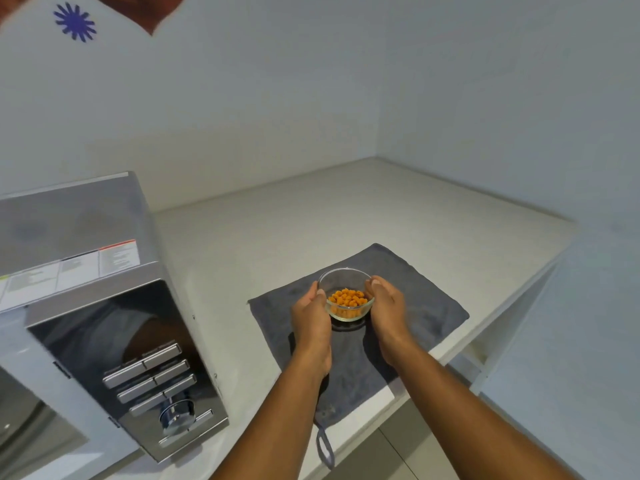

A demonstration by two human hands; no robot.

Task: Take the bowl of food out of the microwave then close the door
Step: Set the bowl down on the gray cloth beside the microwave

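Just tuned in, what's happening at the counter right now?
A person holds a small glass bowl of orange food between both hands, left hand and right hand, over a grey towel spread on the counter. Whether the bowl rests on the towel or hovers just above it is unclear. The microwave stands to the left, its door apparently still open at the frame's lower left.

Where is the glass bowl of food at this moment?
The glass bowl is held between both hands over the grey towel, right of the microwave.
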